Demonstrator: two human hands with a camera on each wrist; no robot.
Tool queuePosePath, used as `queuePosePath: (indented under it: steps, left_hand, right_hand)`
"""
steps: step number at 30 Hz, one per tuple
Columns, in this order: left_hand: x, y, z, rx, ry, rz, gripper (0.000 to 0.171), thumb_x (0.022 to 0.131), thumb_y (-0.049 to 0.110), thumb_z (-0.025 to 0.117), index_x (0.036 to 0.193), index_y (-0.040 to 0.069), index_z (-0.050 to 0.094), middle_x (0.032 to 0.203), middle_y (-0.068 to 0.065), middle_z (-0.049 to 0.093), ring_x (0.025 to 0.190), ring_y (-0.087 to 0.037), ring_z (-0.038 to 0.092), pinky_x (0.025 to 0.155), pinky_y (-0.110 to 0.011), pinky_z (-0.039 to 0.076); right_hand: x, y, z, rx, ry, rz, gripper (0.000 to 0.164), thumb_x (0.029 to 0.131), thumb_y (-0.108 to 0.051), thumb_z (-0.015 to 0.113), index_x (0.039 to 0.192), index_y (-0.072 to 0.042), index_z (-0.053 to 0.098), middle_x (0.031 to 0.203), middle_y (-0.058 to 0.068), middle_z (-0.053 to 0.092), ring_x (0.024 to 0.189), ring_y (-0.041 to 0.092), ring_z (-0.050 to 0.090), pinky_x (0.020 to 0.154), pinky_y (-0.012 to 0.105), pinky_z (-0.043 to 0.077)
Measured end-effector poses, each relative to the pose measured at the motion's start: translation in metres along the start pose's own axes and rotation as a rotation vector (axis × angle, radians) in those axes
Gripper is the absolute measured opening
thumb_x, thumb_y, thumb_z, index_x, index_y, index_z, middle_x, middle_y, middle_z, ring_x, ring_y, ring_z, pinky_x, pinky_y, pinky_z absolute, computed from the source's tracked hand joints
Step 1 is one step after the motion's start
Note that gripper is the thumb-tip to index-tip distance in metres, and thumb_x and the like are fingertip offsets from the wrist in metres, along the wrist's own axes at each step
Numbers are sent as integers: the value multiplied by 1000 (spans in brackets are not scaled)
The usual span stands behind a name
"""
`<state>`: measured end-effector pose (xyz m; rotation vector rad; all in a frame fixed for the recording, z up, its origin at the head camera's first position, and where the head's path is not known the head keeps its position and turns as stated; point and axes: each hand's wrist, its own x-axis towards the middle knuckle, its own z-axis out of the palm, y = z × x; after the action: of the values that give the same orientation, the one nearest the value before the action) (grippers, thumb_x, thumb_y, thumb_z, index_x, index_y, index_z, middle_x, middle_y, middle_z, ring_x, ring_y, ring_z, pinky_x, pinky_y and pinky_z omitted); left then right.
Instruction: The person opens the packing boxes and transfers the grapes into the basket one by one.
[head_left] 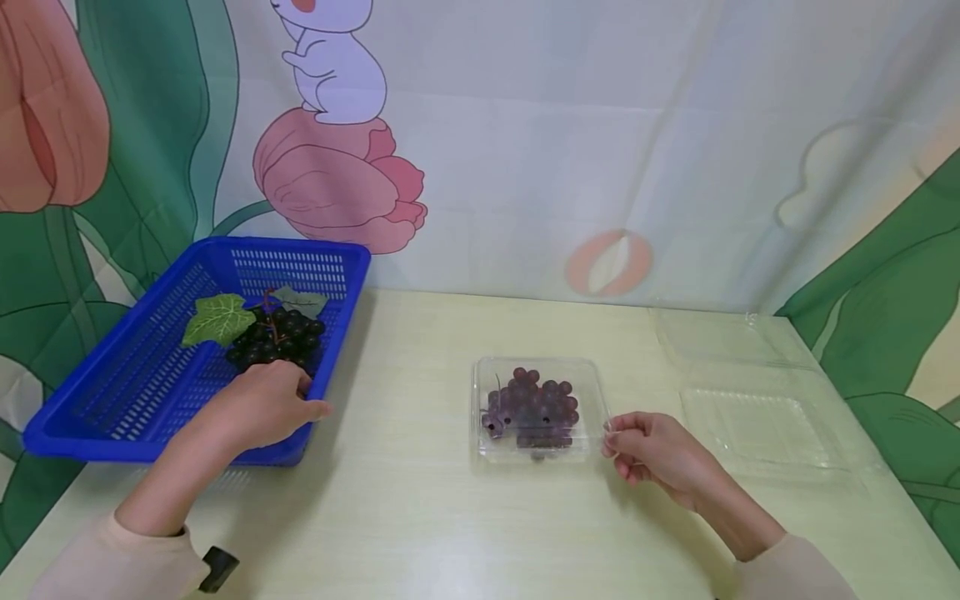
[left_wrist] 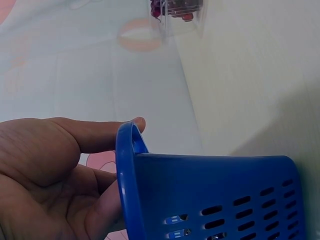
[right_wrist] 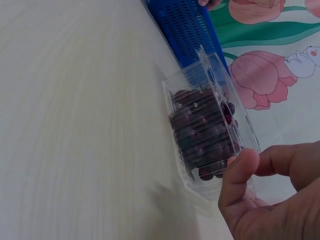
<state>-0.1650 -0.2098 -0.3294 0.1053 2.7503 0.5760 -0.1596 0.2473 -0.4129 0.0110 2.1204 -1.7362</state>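
One bare right hand [head_left: 660, 454] is pinched on the edge of a clear, rectangular plastic box [head_left: 588, 382] holding round dark-red grapes [head_left: 528, 404], set on the smooth pale table [head_left: 420, 517]. Over the rim of a slotted blue plastic basket [head_left: 161, 392] the left hand [head_left: 262, 404] is reached; whether anything is gripped cannot be told. Glossy black grapes [head_left: 300, 337] with a veined green leaf [head_left: 217, 320] are contained inside. Beyond, a printed cloth curtain [head_left: 525, 167] is hung.

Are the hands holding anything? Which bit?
The right hand pinches the clear rectangular plastic box of purple grapes by its right edge. The left hand reaches into the blue perforated plastic basket; whether it grips anything cannot be told.
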Motion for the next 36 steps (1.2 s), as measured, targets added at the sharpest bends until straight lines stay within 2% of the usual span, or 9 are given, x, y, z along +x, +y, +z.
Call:
queuePosePath:
  steps: [4,7,11,18,26,33,36]
  left_hand:
    - [0,0,-1,4,-7,-5,55,100,29,70,129,-16,59,125,-33,63,96,-33,64,80,-50,57]
    - [1,0,-1,-2,-12,-4,53,100,29,70,127,-15,60,119,-29,65,88,-28,61,74,-44,55]
    - [1,-1,-1,-4,-14,-5,51,100,29,70,126,-14,61,116,-26,66,85,-27,59,71,-40,53]
    - [3,-1,-1,9,-8,2,54,100,30,70,128,-15,60,125,-32,63,98,-34,65,79,-50,57]
    - [2,-3,0,0,0,3,53,99,30,71,127,-14,62,125,-31,64,94,-31,64,77,-47,57]
    - [2,-4,0,10,7,11,55,99,32,70,129,-14,61,129,-33,62,103,-37,65,81,-51,56]
    - [2,-5,1,19,14,11,55,99,33,70,129,-13,61,128,-31,63,101,-36,65,80,-51,56]
  right_hand:
    - [-5,1,-1,6,-4,9,38,100,-4,57,130,17,47,90,9,65,68,12,58,58,22,52]
    - [-8,2,-1,7,-15,8,39,100,-5,57,131,17,46,91,9,65,68,12,58,57,22,52]
    - [-10,3,-2,4,-28,4,41,99,-5,59,131,16,46,91,9,65,67,12,58,57,22,51]
    - [-13,7,-4,0,-39,-2,42,99,-6,60,131,16,45,92,9,66,66,12,57,57,22,51]
    - [-14,7,-3,-10,-39,-10,41,98,-8,61,130,15,46,92,8,66,66,13,57,57,23,51]
    - [-15,6,-4,-26,-33,7,43,97,-9,62,130,15,47,93,9,68,67,13,57,56,23,49]
    - [-16,7,-5,-34,-26,10,44,97,-10,63,130,15,47,93,9,69,67,12,57,56,22,48]
